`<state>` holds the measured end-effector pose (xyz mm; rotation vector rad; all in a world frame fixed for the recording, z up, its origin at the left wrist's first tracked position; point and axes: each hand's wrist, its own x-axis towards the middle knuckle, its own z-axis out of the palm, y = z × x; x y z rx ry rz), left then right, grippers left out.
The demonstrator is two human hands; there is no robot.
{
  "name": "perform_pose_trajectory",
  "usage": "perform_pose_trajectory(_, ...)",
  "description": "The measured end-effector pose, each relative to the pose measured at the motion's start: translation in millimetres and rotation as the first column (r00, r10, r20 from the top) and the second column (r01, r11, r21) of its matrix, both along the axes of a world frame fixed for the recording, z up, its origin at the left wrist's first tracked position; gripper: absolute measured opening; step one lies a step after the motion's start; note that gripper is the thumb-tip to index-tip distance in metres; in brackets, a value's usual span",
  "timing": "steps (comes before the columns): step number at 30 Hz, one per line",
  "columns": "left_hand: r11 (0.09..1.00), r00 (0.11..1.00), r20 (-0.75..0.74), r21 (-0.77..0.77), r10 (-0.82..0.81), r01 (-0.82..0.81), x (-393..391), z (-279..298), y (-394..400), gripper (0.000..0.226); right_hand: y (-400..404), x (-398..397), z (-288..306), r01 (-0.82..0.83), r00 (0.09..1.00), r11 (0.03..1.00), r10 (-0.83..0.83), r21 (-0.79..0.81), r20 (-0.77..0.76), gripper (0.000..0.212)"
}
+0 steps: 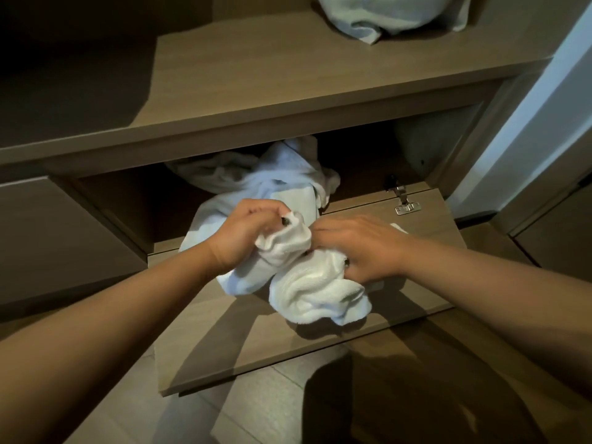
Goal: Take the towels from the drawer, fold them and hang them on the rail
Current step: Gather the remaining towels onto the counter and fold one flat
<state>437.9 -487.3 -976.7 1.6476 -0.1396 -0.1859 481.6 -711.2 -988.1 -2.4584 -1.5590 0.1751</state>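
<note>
while the left hand and right hand each clench a bunch of one white towel, it hangs over the drop-down door, half drawn from the compartment, presumably for lifting clear.

Both forearms are bare to the frame's lower edge, with no sleeves showing. The left hand and right hand have dark-painted thumbnails. No gloves are worn.

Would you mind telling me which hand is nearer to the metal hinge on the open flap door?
Right. The right hand is just below-left of the hinge; the left hand lies farther left.
</note>
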Motion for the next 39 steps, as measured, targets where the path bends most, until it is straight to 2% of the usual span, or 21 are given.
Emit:
perform_pose_trajectory(2, 0.99, 0.985, -0.103, 0.014, 0.142, -0.141, 9, -4, 4, 0.022, -4, 0, 2, -0.007, 0.998, 0.997, 0.011, -0.075, 0.058, 0.044)
perform_pose_trajectory(3, 0.979, 0.974, -0.106, 0.061, 0.202, -0.197, 14, -8, 6, 0.025, -8, 1, 2, -0.014, 0.995, 0.992, 0.026, -0.127, 0.098, 0.045)
perform_pose_trajectory(5, 0.935, 0.962, -0.024, 0.241, 0.272, -0.259, 25, -19, 14, 0.017, -16, 3, 2, -0.018, 0.986, 0.98, 0.05, -0.199, 0.156, 0.049)
perform_pose_trajectory(6, 0.884, 0.962, 0.047, 0.384, 0.271, -0.268, 30, -25, 18, 0.023, -20, 4, 2, -0.013, 0.985, 0.976, 0.05, -0.219, 0.165, 0.05)
perform_pose_trajectory(7, 0.815, 0.966, 0.098, 0.52, 0.241, -0.256, 34, -33, 24, 0.035, -24, 5, 3, -0.003, 0.985, 0.972, 0.044, -0.235, 0.169, 0.05)
perform_pose_trajectory(9, 0.7, 0.982, 0.103, 0.69, 0.156, -0.184, 40, -45, 30, 0.059, -32, 7, 6, 0.017, 0.982, 0.965, 0.033, -0.261, 0.187, 0.051)
perform_pose_trajectory(12, 0.616, 0.993, 0.12, 0.78, 0.025, -0.109, 51, -59, 26, 0.075, -42, 11, 14, 0.053, 0.982, 0.952, 0.006, -0.301, 0.19, 0.051)
perform_pose_trajectory(14, 0.552, 0.975, 0.206, 0.824, -0.082, -0.128, 62, -61, 16, 0.08, -50, 13, 18, 0.072, 0.981, 0.949, -0.011, -0.306, 0.195, 0.05)
perform_pose_trajectory(16, 0.422, 0.934, 0.241, 0.9, -0.262, -0.114, 79, -61, 7, 0.09, -58, 15, 21, 0.09, 0.98, 0.953, -0.034, -0.289, 0.195, 0.049)
perform_pose_trajectory(18, 0.203, 0.894, 0.127, 0.978, -0.429, -0.042, 96, -63, -2, 0.1, -67, 17, 23, 0.114, 0.979, 0.951, -0.059, -0.287, 0.195, 0.049)
perform_pose_trajectory(20, 0.017, 0.879, -0.012, 1.0, -0.477, 0.023, 111, -71, -11, 0.1, -78, 19, 23, 0.146, 0.976, 0.939, -0.085, -0.311, 0.2, 0.05)
perform_pose_trajectory(22, -0.045, 0.897, -0.117, 0.993, -0.427, 0.108, 123, -79, -15, 0.089, -90, 24, 23, 0.192, 0.975, 0.914, -0.135, -0.358, 0.179, 0.05)
perform_pose_trajectory(24, 0.009, 0.933, -0.157, 0.986, -0.323, 0.169, 133, -83, -12, 0.083, -104, 28, 24, 0.244, 0.969, 0.878, -0.203, -0.413, 0.141, 0.048)
perform_pose_trajectory(28, 0.188, 0.973, -0.23, 0.954, -0.033, 0.232, 136, -93, 11, 0.115, -127, 36, 19, 0.35, 0.936, 0.768, -0.303, -0.537, 0.178, 0.046)
perform_pose_trajectory(30, 0.213, 0.969, -0.246, 0.948, 0.02, 0.236, 128, -100, 13, 0.119, -128, 39, 15, 0.372, 0.927, 0.732, -0.326, -0.571, 0.186, 0.047)
perform_pose_trajectory(31, 0.185, 0.977, -0.209, 0.962, 0.035, 0.2, 123, -103, 9, 0.113, -126, 41, 13, 0.372, 0.926, 0.728, -0.33, -0.576, 0.181, 0.049)
perform_pose_trajectory(33, 0.095, 0.999, -0.045, 0.995, 0.015, 0.043, 111, -103, -6, 0.087, -117, 47, 7, 0.382, 0.921, 0.746, -0.358, -0.545, 0.156, 0.06)
perform_pose_trajectory(34, 0.112, 0.999, 0.04, 0.993, -0.028, -0.037, 107, -102, -14, 0.07, -111, 51, 4, 0.391, 0.916, 0.761, -0.379, -0.517, 0.135, 0.072)
perform_pose_trajectory(35, 0.196, 0.992, 0.11, 0.976, -0.065, -0.095, 102, -100, -20, 0.052, -102, 56, 0, 0.396, 0.911, 0.778, -0.399, -0.488, 0.104, 0.091)
perform_pose_trajectory(37, 0.434, 0.981, 0.177, 0.892, -0.08, -0.126, 92, -93, -31, 0.026, -83, 67, -6, 0.377, 0.908, 0.806, -0.419, -0.456, 0.011, 0.124)
perform_pose_trajectory(39, 0.61, 0.977, 0.192, 0.786, -0.09, -0.098, 78, -86, -38, 0.015, -64, 73, -18, 0.336, 0.922, 0.826, -0.387, -0.452, -0.023, 0.133)
